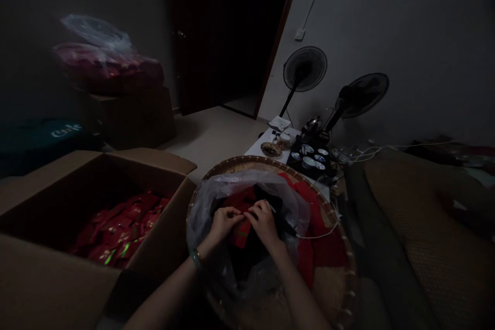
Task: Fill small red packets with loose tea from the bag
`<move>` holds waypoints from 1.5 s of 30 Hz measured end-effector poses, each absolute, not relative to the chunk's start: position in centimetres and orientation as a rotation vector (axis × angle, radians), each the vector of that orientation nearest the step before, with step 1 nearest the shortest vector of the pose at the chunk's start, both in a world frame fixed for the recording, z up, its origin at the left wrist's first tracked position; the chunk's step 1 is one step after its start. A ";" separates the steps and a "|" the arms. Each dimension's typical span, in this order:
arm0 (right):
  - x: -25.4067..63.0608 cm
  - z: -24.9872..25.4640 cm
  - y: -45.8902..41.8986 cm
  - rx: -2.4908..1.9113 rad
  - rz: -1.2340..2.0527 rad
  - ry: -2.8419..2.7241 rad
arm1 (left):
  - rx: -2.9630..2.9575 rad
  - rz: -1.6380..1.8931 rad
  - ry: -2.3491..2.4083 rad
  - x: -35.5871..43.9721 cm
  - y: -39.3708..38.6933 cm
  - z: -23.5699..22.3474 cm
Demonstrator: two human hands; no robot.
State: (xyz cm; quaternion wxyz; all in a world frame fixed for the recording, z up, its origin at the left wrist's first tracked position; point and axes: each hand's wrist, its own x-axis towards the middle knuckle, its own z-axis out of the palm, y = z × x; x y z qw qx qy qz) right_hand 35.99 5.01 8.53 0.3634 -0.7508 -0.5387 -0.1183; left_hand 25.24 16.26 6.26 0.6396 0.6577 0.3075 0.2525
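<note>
Pinching a red piece [240, 237], left hand [223, 224] and right hand [264, 223] meet over the bag [201, 205], presumably for fine control.

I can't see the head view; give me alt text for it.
The left hand and right hand pinch a red piece over an open plastic bag on a round woven tray. At left, an open cardboard box holds red packets; beyond the tray are small cups and two fans, all dimly lit.
</note>
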 end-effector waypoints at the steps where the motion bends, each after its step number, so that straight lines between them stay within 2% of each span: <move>1: 36.2 8.8 5.0 -1.950 -0.257 -1.409 | 1.560 0.576 0.684 25.2 16.3 6.2; 9: 37.4 9.4 4.0 -1.989 -0.206 -1.336 | 1.777 0.363 0.617 24.1 16.7 5.4; 15: 37.7 9.0 3.6 -2.060 -0.041 -1.212 | 1.843 0.379 0.597 24.1 16.8 5.4; 25: 37.6 9.2 3.5 -1.672 0.661 -0.970 | 1.743 0.387 0.640 24.2 17.8 5.5; 35: 37.6 9.3 3.0 -1.461 0.898 -0.841 | 1.583 0.377 0.482 23.9 17.8 6.2; 40: 37.8 9.2 2.6 -1.473 1.127 -0.844 | 1.613 0.336 0.500 23.7 17.8 6.0; 45: 38.2 8.5 2.9 -1.452 1.181 -0.887 | 1.763 0.212 0.543 23.4 17.7 5.3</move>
